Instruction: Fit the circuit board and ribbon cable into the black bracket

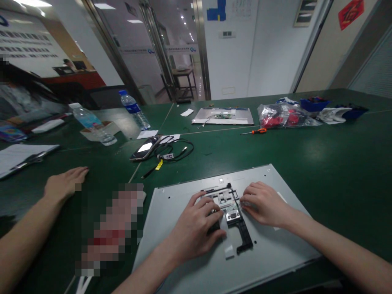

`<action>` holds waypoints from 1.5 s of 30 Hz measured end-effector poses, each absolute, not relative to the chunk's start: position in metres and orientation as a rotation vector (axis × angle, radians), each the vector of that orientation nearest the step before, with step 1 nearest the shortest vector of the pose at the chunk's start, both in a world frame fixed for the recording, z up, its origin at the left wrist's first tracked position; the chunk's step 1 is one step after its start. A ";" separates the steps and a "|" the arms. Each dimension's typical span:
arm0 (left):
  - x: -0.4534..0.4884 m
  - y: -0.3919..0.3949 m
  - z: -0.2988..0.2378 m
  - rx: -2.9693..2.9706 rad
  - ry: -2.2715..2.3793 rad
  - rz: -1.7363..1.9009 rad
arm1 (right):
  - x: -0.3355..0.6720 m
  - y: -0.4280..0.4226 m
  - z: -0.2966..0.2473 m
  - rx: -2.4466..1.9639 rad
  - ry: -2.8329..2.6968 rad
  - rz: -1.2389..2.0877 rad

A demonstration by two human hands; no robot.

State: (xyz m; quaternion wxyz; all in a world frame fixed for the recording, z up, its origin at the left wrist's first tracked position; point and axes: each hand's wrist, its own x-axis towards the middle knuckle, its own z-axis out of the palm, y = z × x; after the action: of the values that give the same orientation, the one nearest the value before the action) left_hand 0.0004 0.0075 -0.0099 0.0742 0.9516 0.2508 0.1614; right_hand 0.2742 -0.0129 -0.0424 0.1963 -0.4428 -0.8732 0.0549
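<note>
A black plastic frame [243, 234] with metal parts and cut-outs lies on a large flat grey metal panel [275, 245] in front of me. My left hand [200, 222] is curled over the left side of the frame, thumb and fingers gripping it. At the frame's upper right edge, my right hand [261, 202] has its fingers bent together with the tips against the edge. What lies between those fingertips is too small to make out. A whitish strip [229, 250] shows beside the frame's lower part.
Another person's hand [65, 181] rests on the green table at left. A blurred lanyard card [113, 228] lies beside the panel. Beyond are a phone [145, 148], black cable [191, 147], two bottles, an orange screwdriver [259, 131], a flat panel with a circuit board [225, 118] and a plastic bag [281, 116].
</note>
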 end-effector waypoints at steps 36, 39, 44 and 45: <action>0.002 0.007 -0.008 2.864 0.747 0.460 | 0.250 -0.038 -0.028 -0.812 -2.559 0.269; 0.002 0.007 -0.008 2.858 0.757 0.439 | 0.249 -0.037 -0.029 -0.811 -2.563 0.257; 0.002 0.007 -0.006 2.846 0.760 0.409 | 0.249 -0.037 -0.032 -0.813 -2.567 0.254; 0.002 0.007 -0.006 2.846 0.760 0.404 | 0.249 -0.037 -0.033 -0.812 -2.563 0.255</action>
State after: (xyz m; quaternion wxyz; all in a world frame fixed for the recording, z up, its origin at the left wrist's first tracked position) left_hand 0.0019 0.0066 -0.0059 0.0840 0.9538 0.2546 0.1353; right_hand 0.2495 -0.0371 -0.0326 0.2186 -0.2934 -0.9261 0.0920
